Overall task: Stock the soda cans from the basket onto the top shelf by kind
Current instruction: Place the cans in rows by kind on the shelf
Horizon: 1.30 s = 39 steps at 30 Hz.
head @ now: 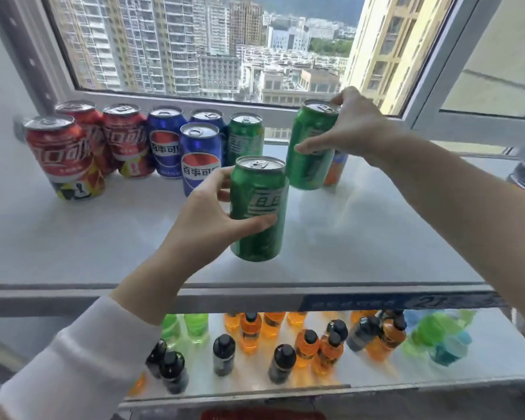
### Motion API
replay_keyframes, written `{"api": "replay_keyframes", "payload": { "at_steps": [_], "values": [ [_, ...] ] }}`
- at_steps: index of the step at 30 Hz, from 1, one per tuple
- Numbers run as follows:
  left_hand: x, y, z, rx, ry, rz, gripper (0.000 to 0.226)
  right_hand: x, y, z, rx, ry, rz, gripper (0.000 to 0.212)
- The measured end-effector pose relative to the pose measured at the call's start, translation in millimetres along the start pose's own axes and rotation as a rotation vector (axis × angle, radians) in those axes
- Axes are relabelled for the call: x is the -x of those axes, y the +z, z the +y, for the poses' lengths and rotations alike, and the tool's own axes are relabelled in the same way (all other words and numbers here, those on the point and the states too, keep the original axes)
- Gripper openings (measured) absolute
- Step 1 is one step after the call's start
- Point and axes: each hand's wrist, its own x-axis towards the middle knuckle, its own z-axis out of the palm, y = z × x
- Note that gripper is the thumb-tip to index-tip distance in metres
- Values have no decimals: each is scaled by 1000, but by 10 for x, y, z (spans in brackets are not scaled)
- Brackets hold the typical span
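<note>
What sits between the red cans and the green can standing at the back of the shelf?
Three blue cans, shown in the head view.

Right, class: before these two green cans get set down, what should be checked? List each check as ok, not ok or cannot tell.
1. The left hand grips the near green can securely: ok.
2. The right hand grips the far green can securely: ok.
3. There is bare top shelf beside the standing green can: ok.
4. The red cans and blue cans are already grouped by kind: ok.
5. The far green can is clear of the orange can behind it: cannot tell.
6. Whether the basket is empty: cannot tell, out of view.
</note>
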Motion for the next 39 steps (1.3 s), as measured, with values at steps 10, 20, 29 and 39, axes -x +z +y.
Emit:
{"api": "replay_keyframes", "payload": {
  "at_steps": [10, 20, 29, 39],
  "values": [
    [-282, 25, -168, -55, -2, -4, 69, -721, 420, 53, 254, -86, -114, 85],
    [-346, 75, -217, 4, 2, -3, 65, -853, 501, 50, 262, -28, -206, 87],
    [-339, 92, -209, 25, 6, -21, 68, -829, 486, 12, 144, -27, -274, 85],
    [-366, 106, -222, -9, 14, -8, 72, -526, 238, -202, 271, -228, -165, 86]
  ]
}}
